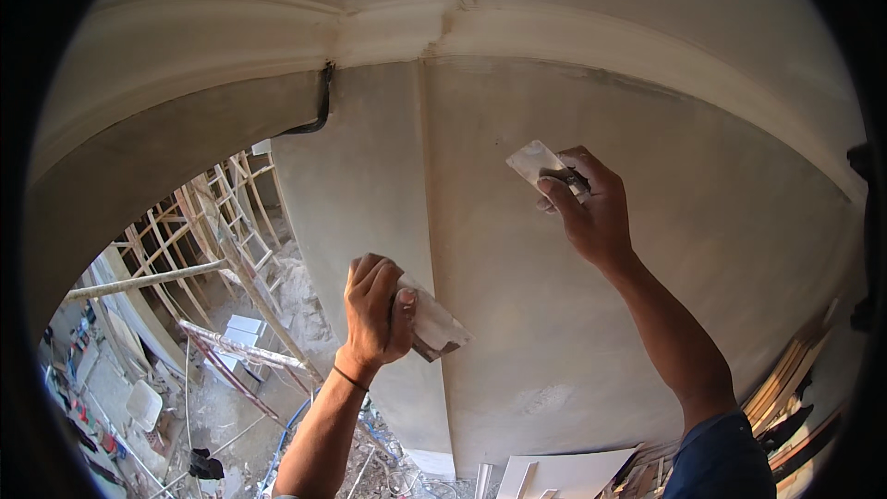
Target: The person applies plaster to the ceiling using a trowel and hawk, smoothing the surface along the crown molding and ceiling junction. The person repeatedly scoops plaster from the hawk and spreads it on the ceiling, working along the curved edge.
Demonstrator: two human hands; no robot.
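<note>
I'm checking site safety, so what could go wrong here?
The left hand holds a flat blade near the wall's vertical edge; a knock might chip that edge.

The right hand grips a second blade in front of the wall; a tilted corner could scratch the surface.

If either tool slipped, it might drop among the scaffold poles or clutter below.

The person's left hand (372,310) closed in a grip, left forearm (323,425) bare and slanting upward, right hand (599,208) higher, also gripping, right forearm (663,323) bare, angled inward
</note>
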